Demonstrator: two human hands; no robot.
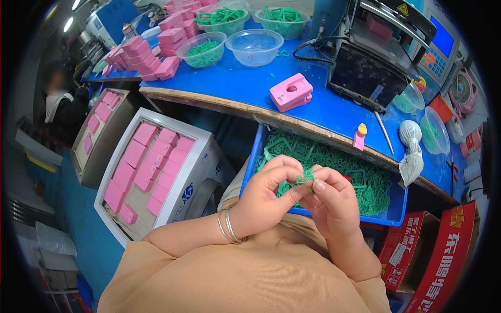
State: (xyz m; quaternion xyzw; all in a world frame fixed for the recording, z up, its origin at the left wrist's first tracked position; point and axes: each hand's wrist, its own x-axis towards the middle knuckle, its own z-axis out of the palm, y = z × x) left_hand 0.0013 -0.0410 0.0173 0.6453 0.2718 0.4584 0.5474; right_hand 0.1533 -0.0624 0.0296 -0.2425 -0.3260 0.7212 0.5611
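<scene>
Between my two hands is a small green openwork piece [305, 178], pinched by the fingertips; its exact kind is too small to make out. My left hand [269, 190] has thumb and forefinger closed on its left side. From the other side my right hand [334, 201] grips it, fingers curled. Both hands are over a blue plastic bin [326, 216] full of tangled green strips and frames [368, 190]. On the blue table beyond lie stacked pink blocks [291, 91], the top one with an oval recess.
Clear bowls [254, 48] and stacked pink blocks [138, 55] stand at the back. A black press machine [370, 62] occupies the right. Pink blocks fill a white-framed tray [141, 161] at left. Red cartons [443, 261] stand lower right. Another person [65, 101] is far left.
</scene>
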